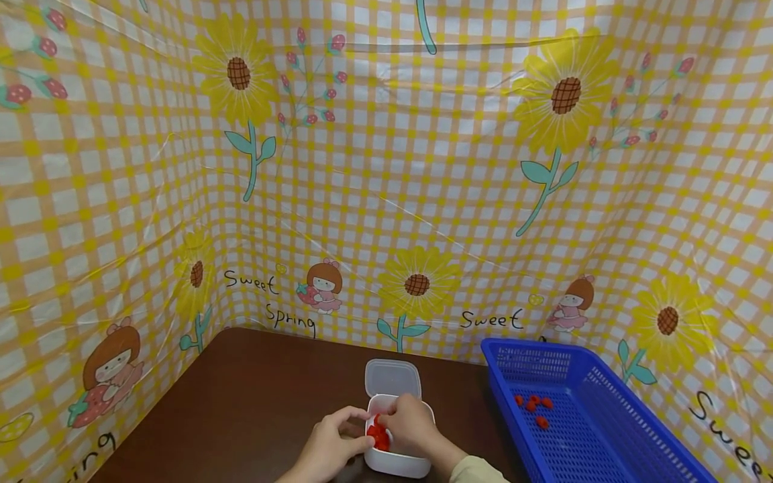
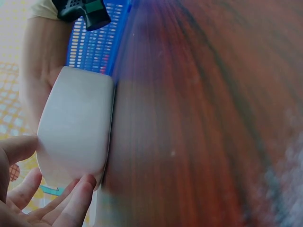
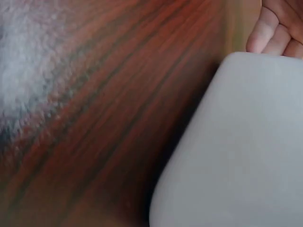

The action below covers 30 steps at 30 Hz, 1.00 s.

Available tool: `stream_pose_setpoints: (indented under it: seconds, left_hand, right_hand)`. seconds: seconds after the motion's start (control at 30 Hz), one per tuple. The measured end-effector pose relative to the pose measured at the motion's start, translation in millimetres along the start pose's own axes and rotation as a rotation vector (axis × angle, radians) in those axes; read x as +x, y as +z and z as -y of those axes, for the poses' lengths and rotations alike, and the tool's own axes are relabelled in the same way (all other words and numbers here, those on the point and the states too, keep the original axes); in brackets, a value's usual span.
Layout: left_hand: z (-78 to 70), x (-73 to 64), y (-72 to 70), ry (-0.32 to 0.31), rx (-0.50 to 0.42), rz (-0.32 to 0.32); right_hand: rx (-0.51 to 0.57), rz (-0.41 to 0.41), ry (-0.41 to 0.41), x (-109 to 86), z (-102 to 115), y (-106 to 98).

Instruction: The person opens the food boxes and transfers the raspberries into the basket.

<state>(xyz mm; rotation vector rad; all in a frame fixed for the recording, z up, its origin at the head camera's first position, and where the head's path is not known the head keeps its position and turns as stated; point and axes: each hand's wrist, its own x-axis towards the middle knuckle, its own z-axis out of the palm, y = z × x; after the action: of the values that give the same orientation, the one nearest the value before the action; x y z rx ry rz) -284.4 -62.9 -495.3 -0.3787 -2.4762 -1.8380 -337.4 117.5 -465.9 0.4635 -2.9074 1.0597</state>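
Observation:
A white plastic box point(image 1: 398, 463) stands on the table with its translucent lid point(image 1: 392, 378) folded back. Several small red pieces that look like raspberries point(image 1: 378, 437) lie inside, at its left. My left hand point(image 1: 332, 439) rests against the box's left end, thumb at the rim; the left wrist view shows its fingers spread along the wall. My right hand point(image 1: 409, 422) reaches down into the box with bent fingers, thumb right at the red pieces. Its fingertips are partly hidden, so I cannot tell whether it pinches one. The box's side point(image 3: 241, 146) fills much of the right wrist view.
A blue plastic basket point(image 1: 510, 409) with slotted walls stands to the right, near my right forearm. Several more raspberries point(image 1: 542, 422) lie in its far left part. A patterned yellow checked cloth point(image 1: 362, 201) hangs behind and on both sides of the dark wooden table point(image 1: 272, 396).

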Motion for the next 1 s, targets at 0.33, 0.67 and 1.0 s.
stream_pose_setpoints:
  seconds: [0.33,0.67,1.0]
  left_hand:
    - [3.5,2.5,-0.8,-0.014,-0.009,0.001]
    - [3.9,4.8,-0.3,-0.021,-0.029,0.01]
    - [2.9,4.0,-0.8,-0.036,-0.024,0.017]
  right_hand:
    - [0.047,-0.028,0.027,2.9,0.5,5.9]
    - [0.125,-0.016,0.14,3.0,3.0,6.5]
    - [0.154,-0.03,0.152,2.9,1.0,7.5]
